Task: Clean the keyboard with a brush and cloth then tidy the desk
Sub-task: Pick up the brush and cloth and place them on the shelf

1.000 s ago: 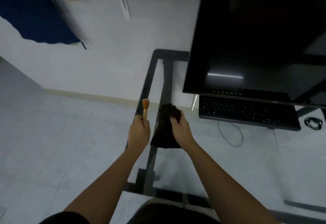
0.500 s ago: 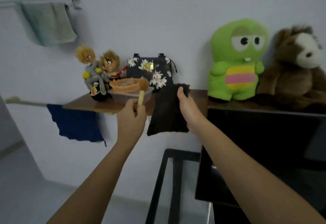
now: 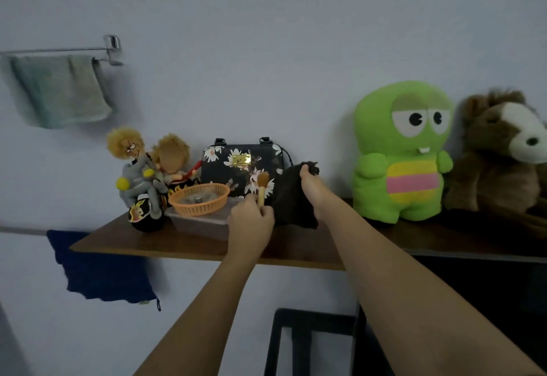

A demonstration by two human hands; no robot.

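My left hand (image 3: 251, 221) is closed around the handle of a small wooden brush (image 3: 262, 186), whose tan bristles point up. It hovers over the wooden wall shelf (image 3: 183, 245), just right of a clear plastic box (image 3: 201, 223). My right hand (image 3: 312, 187) grips the top of a black cloth (image 3: 291, 201), which hangs down so that its lower end reaches the shelf. The two hands are close together in front of a floral bag (image 3: 242, 165). The keyboard is out of view.
An orange basket (image 3: 199, 199) sits on the clear box. Left of it stands a doll-on-motorbike figure (image 3: 145, 174). A green plush (image 3: 399, 153) and a brown plush (image 3: 503, 156) fill the shelf's right side. A monitor (image 3: 488, 301) and the desk frame (image 3: 296, 343) lie below.
The view swung up from the desk to the wall shelf. Both hands rose with the brush and cloth and now reach over the shelf, lower and nearer its surface than half a second ago.
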